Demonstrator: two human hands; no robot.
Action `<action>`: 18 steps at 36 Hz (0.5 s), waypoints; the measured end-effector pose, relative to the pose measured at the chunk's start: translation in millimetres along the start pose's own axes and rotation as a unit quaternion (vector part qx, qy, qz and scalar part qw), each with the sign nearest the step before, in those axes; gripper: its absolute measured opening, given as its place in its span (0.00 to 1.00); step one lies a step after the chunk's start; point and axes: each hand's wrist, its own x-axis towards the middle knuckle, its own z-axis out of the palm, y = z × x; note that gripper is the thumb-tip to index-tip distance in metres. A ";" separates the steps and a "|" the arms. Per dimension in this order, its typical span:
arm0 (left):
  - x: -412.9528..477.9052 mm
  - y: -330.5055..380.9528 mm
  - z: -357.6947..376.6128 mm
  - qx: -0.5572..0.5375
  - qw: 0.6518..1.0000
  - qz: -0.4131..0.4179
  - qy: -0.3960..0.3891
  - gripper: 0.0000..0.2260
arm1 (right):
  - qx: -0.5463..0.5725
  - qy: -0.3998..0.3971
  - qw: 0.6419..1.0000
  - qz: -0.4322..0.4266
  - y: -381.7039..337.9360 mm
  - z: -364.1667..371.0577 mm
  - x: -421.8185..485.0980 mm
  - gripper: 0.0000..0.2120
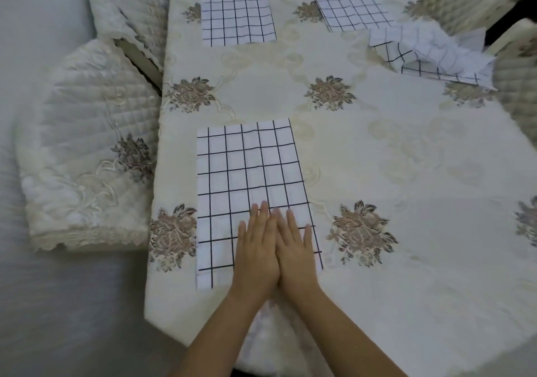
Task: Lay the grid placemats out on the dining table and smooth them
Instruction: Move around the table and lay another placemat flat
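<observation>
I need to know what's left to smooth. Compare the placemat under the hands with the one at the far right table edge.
The near placemat lies flat and spread open; the far-right placemat is crumpled and folded over itself. The left hand and right hand press flat on the near placemat; nothing touches the far-right placemat. Both are white with a black grid.

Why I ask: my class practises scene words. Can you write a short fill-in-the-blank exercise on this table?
The left hand and right hand press flat on the ____ placemat.
Counting the far-left placemat and far-right placemat, ____ placemats lie flat.
The crumpled placemat lies at the table's ____ side.
Missing words: nearest; three; right.
</observation>
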 end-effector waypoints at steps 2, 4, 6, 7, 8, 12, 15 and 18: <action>-2.6 -3.4 12.1 0.017 0.999 -0.020 -0.042 0.23 | -0.017 -0.019 0.999 -0.036 13.1 9.9 -8.7 0.30; -11.3 -19.1 14.2 0.043 0.997 -0.028 -0.064 0.24 | -0.003 -0.012 0.999 -0.031 32.5 9.1 -13.0 0.25; -21.5 -38.8 8.3 0.072 0.995 -0.023 -0.064 0.25 | 0.002 0.001 1.000 -0.003 53.6 0.5 -14.4 0.24; -26.4 -50.1 4.6 0.082 0.994 -0.031 -0.061 0.25 | 0.001 0.008 1.000 0.019 64.8 -3.4 -15.1 0.24; -30.5 -60.6 -0.3 0.088 0.993 -0.051 -0.060 0.25 | 0.002 0.013 0.999 0.043 76.7 -7.3 -16.7 0.25; -38.6 -91.2 -20.0 0.091 0.984 -0.143 -0.049 0.27 | 0.001 0.036 0.996 0.084 110.7 -21.0 -20.9 0.24; -32.5 -88.5 -27.0 0.074 0.983 -0.166 -0.026 0.27 | 0.022 0.040 0.996 0.076 114.4 -24.6 -21.3 0.23; -15.9 -54.6 -29.5 -0.005 0.973 -0.232 0.012 0.24 | 0.141 0.036 0.983 0.113 111.0 -34.9 -16.9 0.20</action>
